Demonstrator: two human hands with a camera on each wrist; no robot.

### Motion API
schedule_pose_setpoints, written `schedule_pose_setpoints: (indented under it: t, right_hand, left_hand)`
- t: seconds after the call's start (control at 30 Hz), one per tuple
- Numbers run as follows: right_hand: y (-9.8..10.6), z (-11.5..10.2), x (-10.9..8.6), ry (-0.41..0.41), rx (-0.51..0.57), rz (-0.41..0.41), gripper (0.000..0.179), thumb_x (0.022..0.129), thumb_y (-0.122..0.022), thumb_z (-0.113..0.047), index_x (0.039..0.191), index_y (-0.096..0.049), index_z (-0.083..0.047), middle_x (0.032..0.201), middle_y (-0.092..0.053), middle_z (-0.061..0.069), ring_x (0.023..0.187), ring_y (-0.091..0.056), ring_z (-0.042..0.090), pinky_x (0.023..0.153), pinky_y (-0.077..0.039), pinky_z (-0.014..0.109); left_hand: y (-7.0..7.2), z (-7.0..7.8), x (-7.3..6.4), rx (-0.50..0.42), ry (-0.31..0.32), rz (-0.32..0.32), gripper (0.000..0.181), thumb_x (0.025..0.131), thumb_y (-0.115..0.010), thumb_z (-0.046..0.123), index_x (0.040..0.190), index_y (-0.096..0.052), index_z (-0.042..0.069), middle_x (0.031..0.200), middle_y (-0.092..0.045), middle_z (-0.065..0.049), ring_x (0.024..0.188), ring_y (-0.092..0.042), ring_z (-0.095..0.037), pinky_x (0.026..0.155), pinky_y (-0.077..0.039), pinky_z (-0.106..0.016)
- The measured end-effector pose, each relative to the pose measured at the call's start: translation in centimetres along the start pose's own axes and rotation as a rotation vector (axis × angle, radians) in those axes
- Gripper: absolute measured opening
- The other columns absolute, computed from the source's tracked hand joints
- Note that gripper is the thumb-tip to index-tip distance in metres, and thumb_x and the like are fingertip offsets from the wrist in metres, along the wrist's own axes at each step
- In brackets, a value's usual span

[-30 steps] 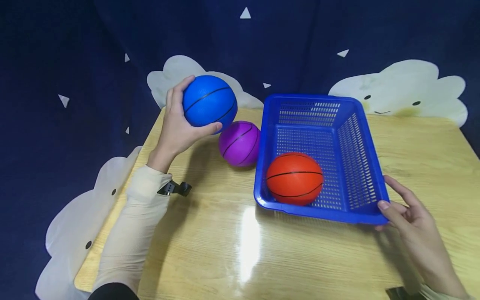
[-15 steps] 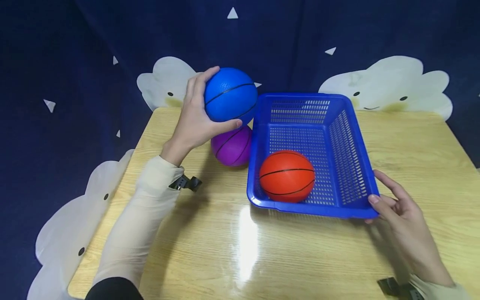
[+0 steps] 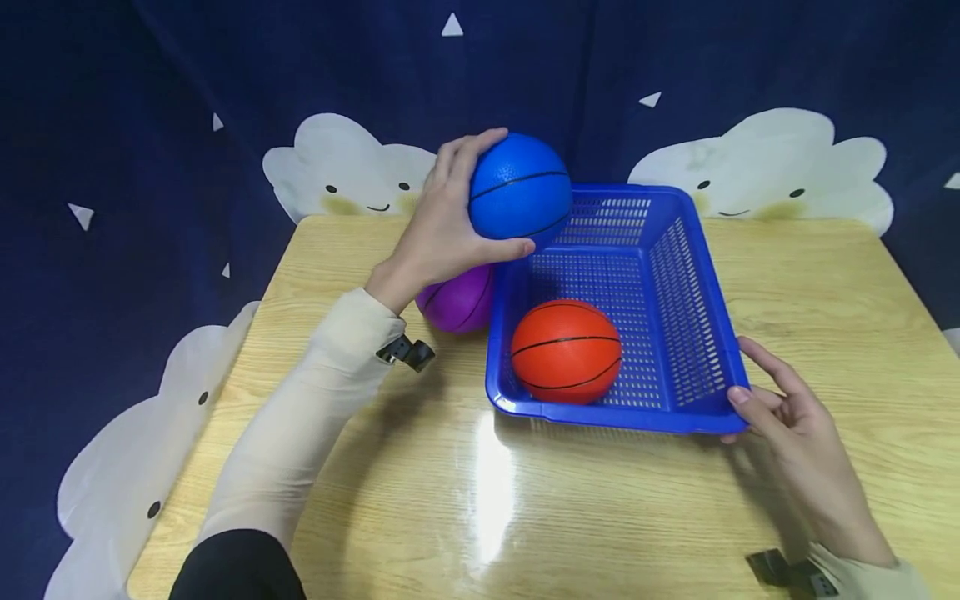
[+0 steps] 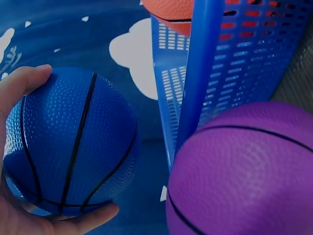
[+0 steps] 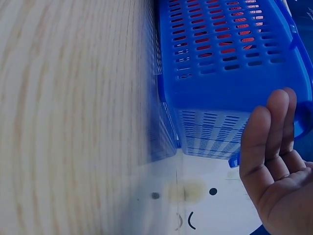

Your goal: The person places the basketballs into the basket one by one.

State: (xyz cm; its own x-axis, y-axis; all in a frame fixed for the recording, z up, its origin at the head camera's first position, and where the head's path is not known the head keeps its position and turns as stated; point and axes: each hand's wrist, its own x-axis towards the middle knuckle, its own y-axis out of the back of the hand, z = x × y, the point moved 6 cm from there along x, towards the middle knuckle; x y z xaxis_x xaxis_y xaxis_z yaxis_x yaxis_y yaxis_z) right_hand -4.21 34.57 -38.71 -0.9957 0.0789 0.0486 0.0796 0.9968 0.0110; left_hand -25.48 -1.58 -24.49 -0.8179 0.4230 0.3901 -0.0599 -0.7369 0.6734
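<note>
Navy cloth backdrop [image 3: 187,50], printed w/ white cloud shapes [image 3: 765,162], hangs beyond both grips. Pale wood-grain table [image 3: 825,292] lies below them.

Blue, rectangular, perforated plastic basket [image 3: 622,416]: btwn the grips. Its near-right rim corner is pinched by the person's right hand [image 3: 801,440] (RH), thumb on top.

Blue, black-lined toy basketball [image 3: 521,187]: gripped in the left hand [image 3: 442,218] (LH), fingers round its left side, thumb along its near side.

Change vs. approx. 1 sec. ago: LH has carried the blue ball from left of the basket to the far-left corner; in head view it now overlaps the rim there. Left wrist view shows it higher than the rim & apart from it. RH remains on the same corner. Judged effect: ball is at the basket, not in it; LH alone bears it. Directly above the interior? Cannot tell.

Orange-red, black-lined ball [image 3: 566,352]: inside the basket, nearer the wearer than LH, left of RH.

Purple, black-lined ball [image 3: 459,302]: below LH, outside the basket, just beside its left wall; LH partly hides it.

Smallest item: black fitting [image 3: 411,353] at LH cuff.
</note>
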Motion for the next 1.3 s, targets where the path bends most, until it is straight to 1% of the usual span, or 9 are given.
schedule_pose_setpoints:
  t: [0.17,0.37,0.6,0.73,0.93,1.03,1.13,1.3]
  right_hand:
    - [0.0,0.0,0.0,0.003,0.0,0.001,0.061,0.111,-0.057,0.003,0.168,-0.042,-0.013,0.114,-0.081,0.002,0.078,-0.075,0.013,0.071,-0.059,0.022]
    - [-0.1,0.0,-0.1,-0.005,-0.001,0.003,0.062,0.111,-0.058,0.003,0.168,-0.041,-0.013,0.111,-0.081,0.004,0.075,-0.075,0.015,0.074,-0.059,0.021]
    - [0.1,0.0,0.0,-0.019,-0.006,0.009,0.062,0.111,-0.058,0.001,0.169,-0.04,-0.012,0.109,-0.081,0.005,0.075,-0.074,0.015,0.075,-0.059,0.022]
    - [0.0,-0.1,0.1,-0.01,0.001,-0.001,0.062,0.111,-0.058,0.002,0.169,-0.04,-0.013,0.11,-0.081,0.004,0.076,-0.074,0.014,0.076,-0.058,0.02]
    - [-0.1,0.0,0.1,-0.022,0.01,-0.003,0.062,0.111,-0.058,0.001,0.169,-0.041,-0.013,0.11,-0.081,0.006,0.077,-0.074,0.015,0.075,-0.059,0.022]
    - [-0.1,0.0,0.1,-0.02,0.017,-0.008,0.062,0.112,-0.057,0.001,0.169,-0.04,-0.013,0.112,-0.081,0.006,0.078,-0.074,0.015,0.075,-0.059,0.023]
    - [-0.1,0.0,0.1,-0.01,0.024,-0.014,0.062,0.112,-0.057,0.002,0.169,-0.039,-0.013,0.112,-0.081,0.006,0.078,-0.074,0.014,0.075,-0.059,0.022]
    - [0.0,0.1,0.0,-0.015,0.02,-0.014,0.062,0.112,-0.057,0.002,0.169,-0.039,-0.013,0.111,-0.081,0.006,0.079,-0.074,0.014,0.076,-0.058,0.022]
  left_hand:
    - [-1.2,0.5,0.9,0.012,-0.027,-0.04,0.114,0.077,-0.096,0.05,0.169,-0.035,0.025,0.164,-0.034,-0.009,0.148,-0.041,-0.031,0.115,-0.046,-0.05]
    - [-2.6,0.9,1.6,0.023,-0.051,-0.086,0.114,0.078,-0.095,0.05,0.17,-0.033,0.024,0.165,-0.033,-0.012,0.148,-0.039,-0.037,0.115,-0.045,-0.052]
    - [-4.4,1.2,2.7,0.082,-0.048,-0.162,0.112,0.079,-0.092,0.052,0.17,-0.032,0.026,0.166,-0.032,-0.012,0.146,-0.04,-0.039,0.115,-0.047,-0.052]
    - [-5.8,1.7,3.4,0.135,-0.054,-0.224,0.113,0.079,-0.091,0.053,0.171,-0.03,0.027,0.167,-0.029,-0.012,0.148,-0.038,-0.04,0.115,-0.047,-0.054]
    - [-7.9,2.0,4.2,0.212,-0.035,-0.322,0.113,0.08,-0.089,0.055,0.172,-0.027,0.031,0.17,-0.026,-0.011,0.149,-0.039,-0.038,0.112,-0.05,-0.055]
    - [-8.9,2.0,4.8,0.266,-0.027,-0.369,0.113,0.081,-0.089,0.056,0.172,-0.025,0.033,0.17,-0.027,-0.011,0.146,-0.041,-0.037,0.111,-0.051,-0.055]
    - [-9.8,1.8,5.4,0.325,-0.022,-0.43,0.112,0.082,-0.087,0.058,0.172,-0.024,0.034,0.169,-0.028,-0.011,0.145,-0.042,-0.038,0.112,-0.05,-0.056]
    - [-11.5,1.5,6.1,0.396,-0.037,-0.529,0.111,0.083,-0.085,0.057,0.172,-0.023,0.033,0.169,-0.029,-0.012,0.147,-0.041,-0.042,0.115,-0.046,-0.059]
